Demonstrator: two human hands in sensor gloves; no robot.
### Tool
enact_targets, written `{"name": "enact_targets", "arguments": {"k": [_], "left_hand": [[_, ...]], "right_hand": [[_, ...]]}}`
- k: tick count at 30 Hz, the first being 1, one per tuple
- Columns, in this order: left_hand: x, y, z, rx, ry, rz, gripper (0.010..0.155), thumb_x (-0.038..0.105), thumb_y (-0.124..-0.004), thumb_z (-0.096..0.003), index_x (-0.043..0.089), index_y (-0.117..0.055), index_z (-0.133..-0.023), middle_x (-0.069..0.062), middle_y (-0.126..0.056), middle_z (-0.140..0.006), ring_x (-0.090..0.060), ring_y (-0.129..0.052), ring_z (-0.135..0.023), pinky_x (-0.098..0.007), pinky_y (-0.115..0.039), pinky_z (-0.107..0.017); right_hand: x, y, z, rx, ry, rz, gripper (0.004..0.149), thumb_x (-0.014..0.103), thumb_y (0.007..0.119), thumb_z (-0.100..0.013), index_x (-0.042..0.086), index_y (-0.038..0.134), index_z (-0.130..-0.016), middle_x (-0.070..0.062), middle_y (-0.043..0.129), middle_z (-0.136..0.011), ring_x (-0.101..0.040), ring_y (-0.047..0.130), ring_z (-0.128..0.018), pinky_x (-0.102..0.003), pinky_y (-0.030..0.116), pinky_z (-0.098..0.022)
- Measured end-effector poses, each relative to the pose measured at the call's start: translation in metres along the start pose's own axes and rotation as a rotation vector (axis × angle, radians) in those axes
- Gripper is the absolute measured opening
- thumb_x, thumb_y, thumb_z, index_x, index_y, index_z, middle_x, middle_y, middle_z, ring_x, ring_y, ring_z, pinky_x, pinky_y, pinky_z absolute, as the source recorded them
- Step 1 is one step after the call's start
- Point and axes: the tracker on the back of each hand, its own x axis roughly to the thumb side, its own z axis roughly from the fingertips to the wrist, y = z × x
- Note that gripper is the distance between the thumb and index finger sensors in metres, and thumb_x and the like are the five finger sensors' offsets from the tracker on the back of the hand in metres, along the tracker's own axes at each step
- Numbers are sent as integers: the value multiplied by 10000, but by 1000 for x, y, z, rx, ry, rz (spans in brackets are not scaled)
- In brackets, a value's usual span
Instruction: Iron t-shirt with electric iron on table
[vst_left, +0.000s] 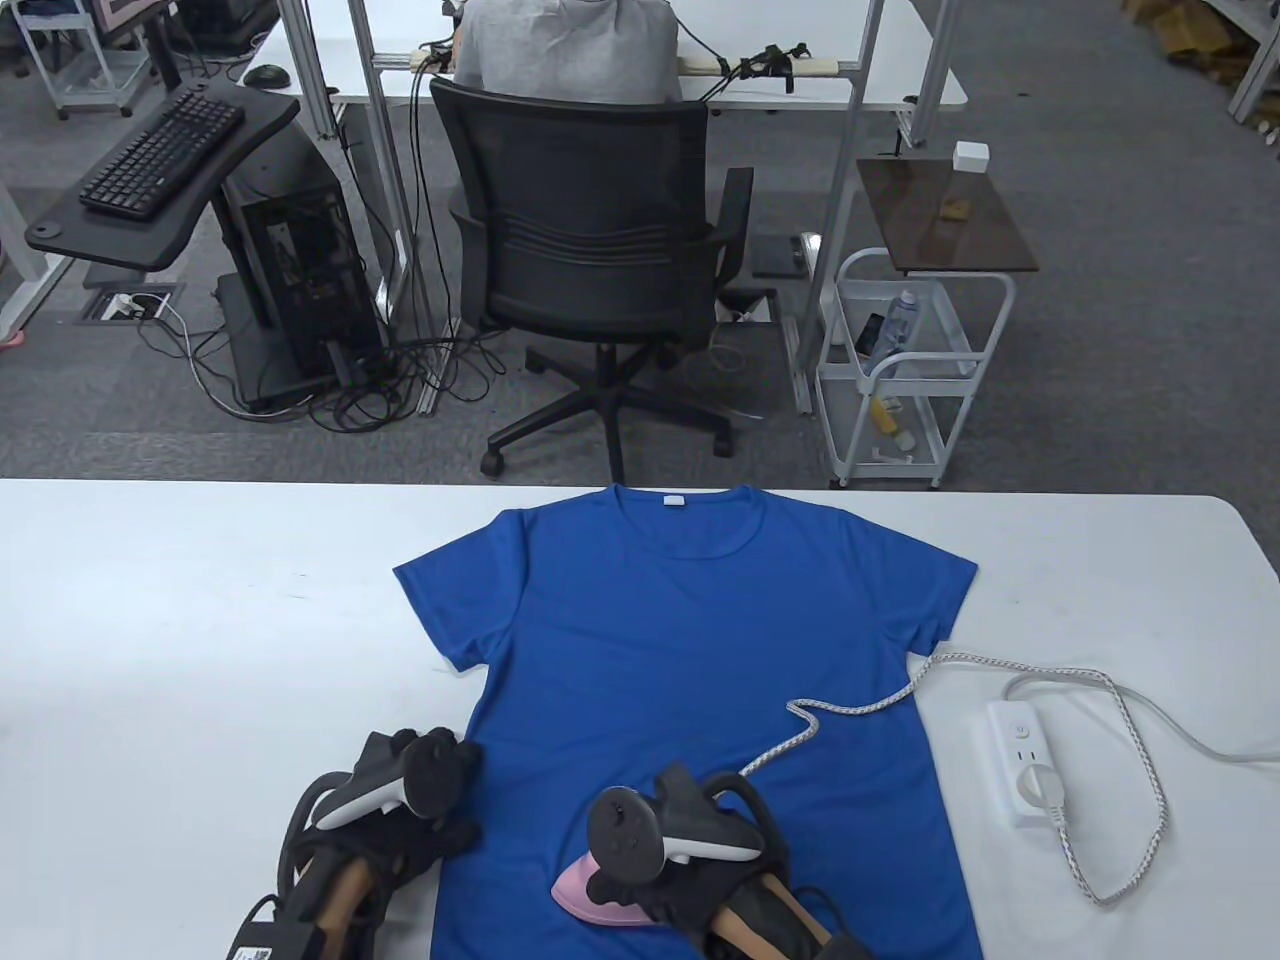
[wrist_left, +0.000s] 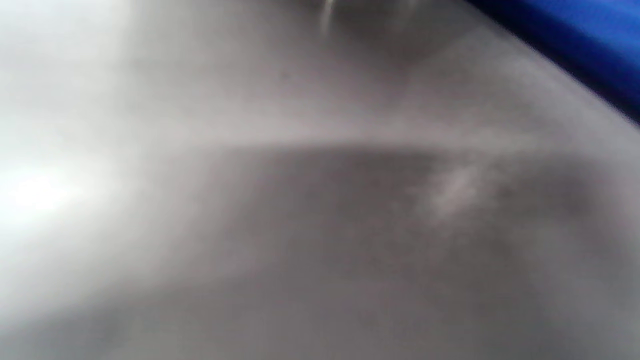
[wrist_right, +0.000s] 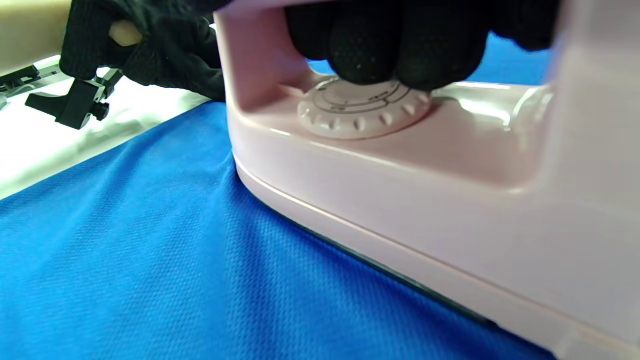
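Across the white table (vst_left: 200, 640), spread flat, collar toward the far edge and hem at the near edge: a blue t-shirt (vst_left: 690, 640). Right of the shirt, well apart from it, lay a white power strip (vst_left: 1020, 765), with one plug seated in it. From that plug, looped over the bare tabletop and then across the shirt's right side toward the near edge, ran a braided white cord (vst_left: 850, 708). On the lower part of the shirt, soleplate flat against the fabric, sat a pink iron (wrist_right: 400, 200), its ribbed white dial (wrist_right: 362, 112) under the handle. Wrapped tightly round the handle, fingertips (wrist_right: 365, 55) curled down to the dial: the right hand (vst_left: 690, 880), black-gloved, tracker strapped on its back. Rested at the shirt's left edge, half on the table and half on the cloth: the left hand (vst_left: 420, 810), gloved likewise; could not tell whether fingers were spread or curled. Blurred beyond use, the left wrist view, apart from a blue corner of shirt.
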Motion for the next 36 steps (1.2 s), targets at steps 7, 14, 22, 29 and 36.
{"name": "enact_targets", "arguments": {"k": [7, 14, 22, 29, 36], "left_hand": [[-3, 1, 1, 13, 19, 0, 788, 577, -538, -440, 382, -122, -1080, 45, -64, -1153, -328, -109, -1093, -608, -257, -759], [-2, -1, 1, 12, 25, 17, 787, 567, -543, -438, 379, -121, -1076, 48, -56, -1148, -330, -92, -1088, -615, -240, -753], [-2, 0, 0, 4, 24, 19, 786, 567, -540, -440, 379, -114, -1073, 50, -50, -1146, -330, -82, -1085, -616, -233, -751], [-2, 0, 0, -1, 26, 14, 785, 565, -536, -442, 377, -107, -1072, 48, -45, -1144, -333, -79, -1084, -618, -233, -751], [-2, 0, 0, -7, 26, 16, 785, 568, -531, -443, 383, -98, -1069, 47, -36, -1141, -329, -68, -1081, -616, -223, -750]], "right_hand": [[-1, -1, 0, 5, 7, -12, 690, 472, 621, -408, 112, 683, -994, -145, 855, -799, -397, 902, -615, -568, 749, -498], [1, -3, -12, -64, 107, -25, 695, 476, 615, -414, 101, 688, -995, -147, 865, -787, -394, 910, -598, -566, 756, -485], [-7, -15, -49, -116, 257, -63, 695, 479, 609, -424, 93, 689, -996, -148, 869, -780, -391, 913, -586, -562, 759, -475], [-6, -14, -52, -167, 267, -40, 698, 475, 605, -426, 79, 690, -995, -152, 874, -771, -389, 918, -571, -561, 763, -467], [3, -12, -48, -131, 172, -24, 695, 471, 611, -420, 87, 688, -994, -154, 870, -777, -396, 914, -581, -567, 758, -475]]}}
